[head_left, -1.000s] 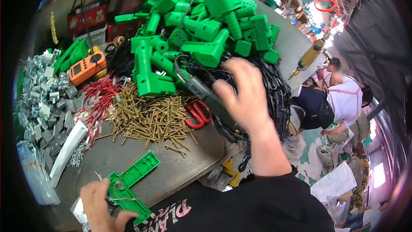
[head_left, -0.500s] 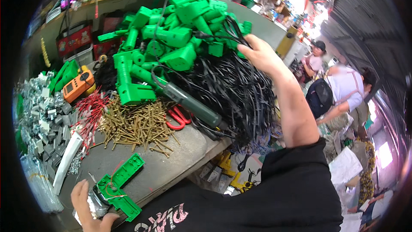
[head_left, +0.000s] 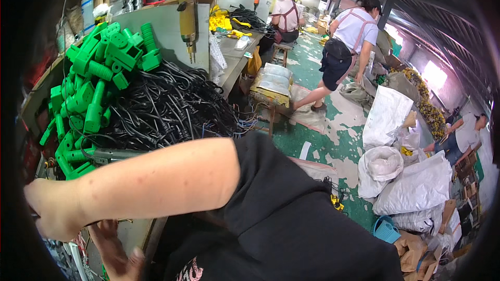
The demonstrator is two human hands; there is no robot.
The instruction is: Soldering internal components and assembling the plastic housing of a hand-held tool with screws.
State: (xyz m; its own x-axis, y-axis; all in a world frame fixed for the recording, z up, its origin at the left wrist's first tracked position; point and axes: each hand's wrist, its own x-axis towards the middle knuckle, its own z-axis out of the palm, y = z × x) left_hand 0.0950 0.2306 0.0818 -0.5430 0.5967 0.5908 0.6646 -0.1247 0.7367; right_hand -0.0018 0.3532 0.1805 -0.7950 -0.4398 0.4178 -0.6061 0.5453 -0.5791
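Grey desk: green plastic housings heaped at the left, against a tangle of black cables. Beyond, worn green floor, white sacks piled at right; a co-worker stoops near them. Right forearm lies crosswise, in front of the heap. Right hand at far left, near the housings; fingers mostly hidden, grip cannot be told. Left hand lower, thumb spread from fingers.

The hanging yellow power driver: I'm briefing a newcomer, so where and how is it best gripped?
Probably around the middle of the yellow driver, from the near side: its long body hangs upright, bit pointing down, with the grey panel behind it.
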